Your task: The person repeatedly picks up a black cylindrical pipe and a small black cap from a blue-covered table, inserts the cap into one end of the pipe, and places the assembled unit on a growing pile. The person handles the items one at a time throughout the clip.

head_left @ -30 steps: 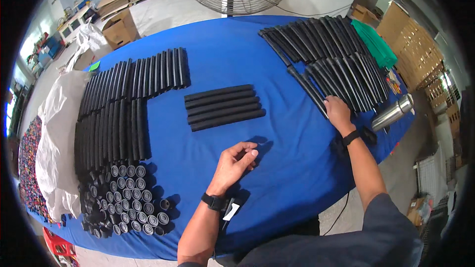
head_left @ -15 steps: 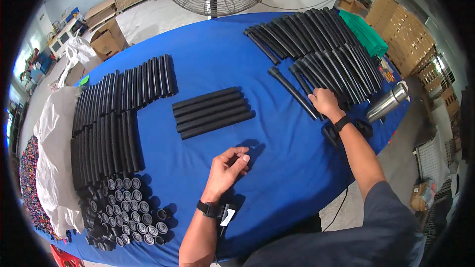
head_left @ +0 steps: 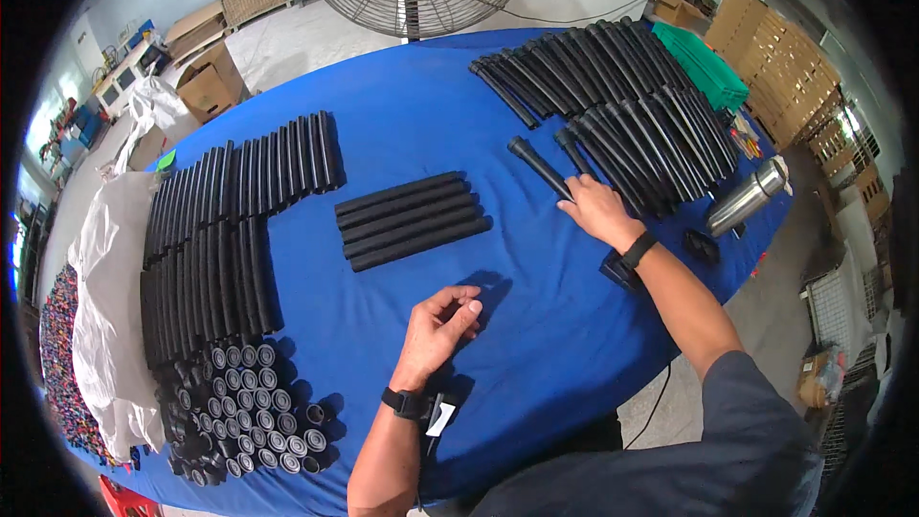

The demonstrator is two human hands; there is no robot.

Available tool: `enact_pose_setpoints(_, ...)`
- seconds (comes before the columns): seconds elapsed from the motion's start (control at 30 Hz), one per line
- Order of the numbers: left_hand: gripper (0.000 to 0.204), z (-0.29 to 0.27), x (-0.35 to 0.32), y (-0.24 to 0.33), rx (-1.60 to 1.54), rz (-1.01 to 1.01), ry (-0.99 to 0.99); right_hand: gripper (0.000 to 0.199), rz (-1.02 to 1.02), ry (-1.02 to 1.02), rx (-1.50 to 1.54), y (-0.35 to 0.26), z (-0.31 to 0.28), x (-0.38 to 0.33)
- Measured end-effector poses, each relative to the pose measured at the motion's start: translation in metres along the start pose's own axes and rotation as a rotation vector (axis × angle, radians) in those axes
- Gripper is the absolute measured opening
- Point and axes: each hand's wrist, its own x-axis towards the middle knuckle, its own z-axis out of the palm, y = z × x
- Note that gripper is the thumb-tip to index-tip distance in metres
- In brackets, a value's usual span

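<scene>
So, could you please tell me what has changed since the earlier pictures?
The right hand has moved left onto a tube, which slid left from the right pile; whether it grips is unclear. The left hand, middle tubes and caps stayed put.

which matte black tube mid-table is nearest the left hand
The front matte black tube, lowest of its group in view; the others lie behind it, farther from the left hand.
</scene>
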Motion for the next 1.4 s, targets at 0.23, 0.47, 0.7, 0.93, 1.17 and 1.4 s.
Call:
enact_pose_setpoints(0.23,0.035,0.0,-0.002,0.005,0.024,-0.025,-0.003,0.031,0.114,0.016,0.008,0.019,0.012,0.003)
enact_pose_setpoints(0.47,0.036,0.001,-0.001,0.003,0.024,-0.024,-0.007,0.036,0.184,0.121,-0.045,0.019,0.002,0.003)
enact_pose_setpoints(0.7,0.036,0.0,-0.001,0.001,0.007,0.002,-0.004,0.029,0.125,0.173,-0.064,0.061,-0.011,-0.029)
enact_pose_setpoints(0.93,0.036,0.002,-0.001,0.005,0.028,-0.015,0.001,0.024,0.034,0.257,0.121,0.076,0.023,-0.037)
enact_pose_setpoints(1.17,0.035,0.002,-0.002,0.006,0.013,-0.014,-0.002,0.022,0.108,0.24,0.08,0.074,0.031,-0.012)
enact_pose_setpoints(1.4,0.035,0.003,-0.002,0.006,0.007,-0.013,-0.016,0.022,0.229,-0.001,-0.026,0.07,0.012,0.006)
